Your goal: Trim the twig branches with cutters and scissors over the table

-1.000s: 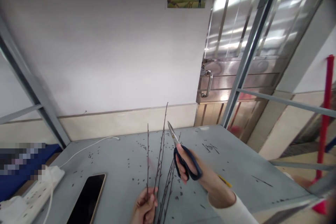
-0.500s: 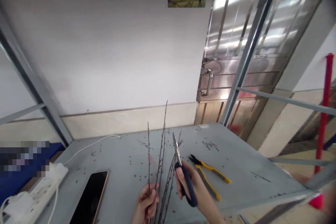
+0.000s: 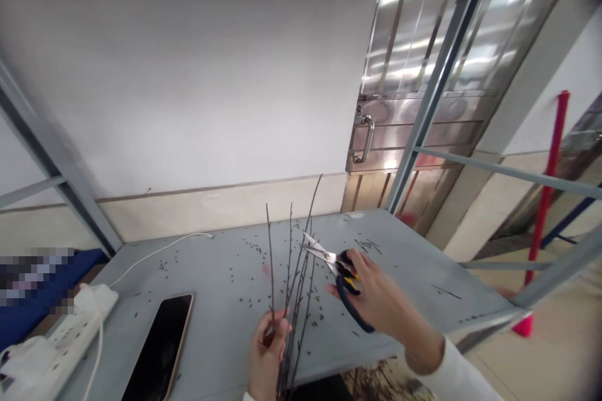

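Note:
My left hand [image 3: 269, 351] is closed around thin dark twigs [image 3: 290, 282] that stand up and fan out above the fingers. Small buds or stubs line their stems. In my right hand [image 3: 376, 291] is a pair of scissors [image 3: 329, 256] with dark blue handles. Its blades are spread, and their tips reach the upper part of the twigs. Whether a twig lies between the blades is hard to tell. Behind the right hand, the yellow-handled pliers [image 3: 352, 277] are mostly hidden. Small dark bits lie scattered over the grey table [image 3: 211, 301].
A black phone [image 3: 160, 344] lies at the left, beside a white power strip [image 3: 79, 338] and its cable. Short twig pieces [image 3: 446, 292] rest at the right. Grey metal posts [image 3: 442, 75] rise from the table's corners. Below the front edge is a heap of twig debris [image 3: 376, 382].
The scissors have turned from upright to pointing left, and their blades have opened. The twigs have shifted and spread differently in my left hand. The view has tilted slightly downward.

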`<control>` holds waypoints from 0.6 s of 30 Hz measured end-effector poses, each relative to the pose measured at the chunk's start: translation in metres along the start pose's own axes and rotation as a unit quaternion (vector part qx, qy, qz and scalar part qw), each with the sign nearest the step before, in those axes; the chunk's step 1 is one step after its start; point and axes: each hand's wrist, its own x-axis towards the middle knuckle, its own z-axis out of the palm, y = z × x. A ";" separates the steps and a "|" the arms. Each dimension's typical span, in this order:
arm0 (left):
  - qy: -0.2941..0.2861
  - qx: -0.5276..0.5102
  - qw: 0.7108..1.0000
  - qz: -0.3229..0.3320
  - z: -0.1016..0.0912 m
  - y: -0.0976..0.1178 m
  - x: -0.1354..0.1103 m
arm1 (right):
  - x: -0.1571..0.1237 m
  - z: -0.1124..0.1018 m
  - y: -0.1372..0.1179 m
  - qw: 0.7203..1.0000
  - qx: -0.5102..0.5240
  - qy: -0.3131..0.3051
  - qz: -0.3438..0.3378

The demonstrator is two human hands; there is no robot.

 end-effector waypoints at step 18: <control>0.064 0.085 0.984 0.143 0.012 0.001 -0.024 | 0.038 -0.060 0.003 0.928 -0.362 -0.006 -0.088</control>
